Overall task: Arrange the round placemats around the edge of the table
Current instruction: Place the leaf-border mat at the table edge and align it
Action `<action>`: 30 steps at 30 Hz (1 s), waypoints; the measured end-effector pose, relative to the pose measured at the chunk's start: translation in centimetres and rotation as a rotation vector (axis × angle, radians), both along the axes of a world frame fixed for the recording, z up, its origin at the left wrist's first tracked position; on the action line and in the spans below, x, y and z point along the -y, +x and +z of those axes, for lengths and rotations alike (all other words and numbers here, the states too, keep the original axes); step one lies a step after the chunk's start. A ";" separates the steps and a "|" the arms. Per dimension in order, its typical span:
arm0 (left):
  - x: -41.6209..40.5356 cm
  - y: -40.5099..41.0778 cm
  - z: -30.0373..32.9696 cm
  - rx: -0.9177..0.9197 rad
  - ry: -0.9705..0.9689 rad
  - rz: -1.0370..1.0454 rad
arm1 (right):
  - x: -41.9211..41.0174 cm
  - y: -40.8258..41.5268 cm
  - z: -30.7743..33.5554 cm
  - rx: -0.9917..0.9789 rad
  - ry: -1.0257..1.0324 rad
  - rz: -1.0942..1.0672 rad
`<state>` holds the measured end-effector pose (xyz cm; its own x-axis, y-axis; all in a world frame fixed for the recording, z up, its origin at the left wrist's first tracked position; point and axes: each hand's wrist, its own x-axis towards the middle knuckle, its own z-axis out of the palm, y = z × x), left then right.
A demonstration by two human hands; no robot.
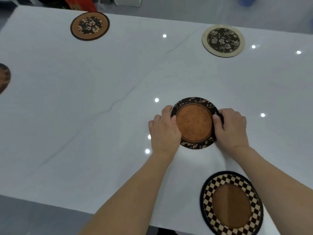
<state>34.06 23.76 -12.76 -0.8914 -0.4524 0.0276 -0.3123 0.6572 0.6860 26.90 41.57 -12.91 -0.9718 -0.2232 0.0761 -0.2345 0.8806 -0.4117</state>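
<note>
Both hands hold 1 round mat with a dark leaf-patterned border [194, 122] well in from the table's [84, 116] edges, right of centre. The left hand [165, 131] grips its 9 o'clock rim, thumb on top; the right hand [232, 128] grips the 3 o'clock rim, thumb curled over the edge.

4 other mats already lie near the edges: a tan floral mat [90, 26] at 11 o'clock, a cream-rimmed mat [223, 40] at 1 o'clock, a checkered mat [231, 203] at 5 o'clock, and a partly visible mat [4, 78] at 9 o'clock.

Likely risks:
1. Set down too close to the checkered mat, it would crowd or overlap it.
2. The glossy top could let the mat slide.
3. Left where it is, it sits too far inward.
</note>
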 end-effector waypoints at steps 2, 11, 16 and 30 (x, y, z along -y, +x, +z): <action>1.7 0.9 0.7 -0.034 0.169 0.016 | 2.7 0.7 0.9 0.016 -0.094 -0.023; 20.8 15.4 1.2 -0.029 0.142 0.248 | 21.4 10.5 2.5 0.109 -0.140 0.301; 29.2 23.6 0.8 0.012 0.069 0.388 | 30.4 17.5 1.3 0.102 -0.067 0.437; 35.8 23.8 -0.7 0.108 -0.353 0.132 | 33.4 20.9 -1.2 -0.051 0.037 0.326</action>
